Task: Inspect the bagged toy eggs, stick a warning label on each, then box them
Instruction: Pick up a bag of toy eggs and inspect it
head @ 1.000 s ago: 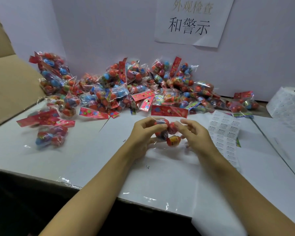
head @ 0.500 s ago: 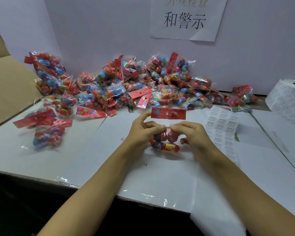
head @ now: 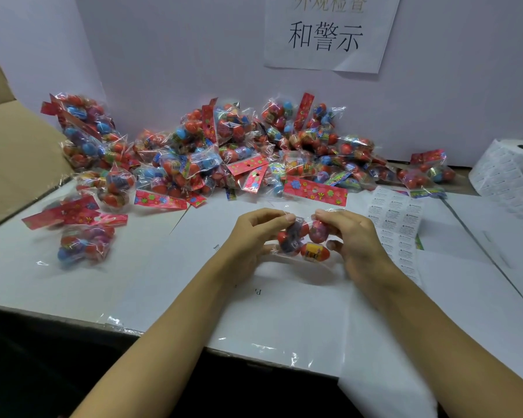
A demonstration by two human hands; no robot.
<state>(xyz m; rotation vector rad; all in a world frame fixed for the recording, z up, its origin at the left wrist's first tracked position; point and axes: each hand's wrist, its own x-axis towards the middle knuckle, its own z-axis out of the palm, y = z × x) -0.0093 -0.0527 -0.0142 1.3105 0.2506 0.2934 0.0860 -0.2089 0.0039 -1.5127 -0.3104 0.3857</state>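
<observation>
A clear bag of toy eggs (head: pixel 305 240) with a red flowered header card hangs upright between my hands over the white table (head: pixel 151 267). My left hand (head: pixel 251 236) pinches its left side below the header. My right hand (head: pixel 349 236) pinches the right side. A big pile of bagged eggs (head: pixel 224 152) lies along the back wall. One more bag (head: pixel 83 244) lies apart at the left. A sheet of white warning labels (head: pixel 396 224) lies flat just right of my right hand.
A roll of labels (head: pixel 507 170) stands at the far right. An open cardboard box flap (head: pixel 15 152) rises at the left. A paper sign with Chinese characters (head: pixel 326 34) hangs on the back wall. The table's front edge runs below my forearms.
The bag has been turned from lying bunched in my hands to hanging upright with its red header on top. Both hands shifted their pinch to the bag's upper sides.
</observation>
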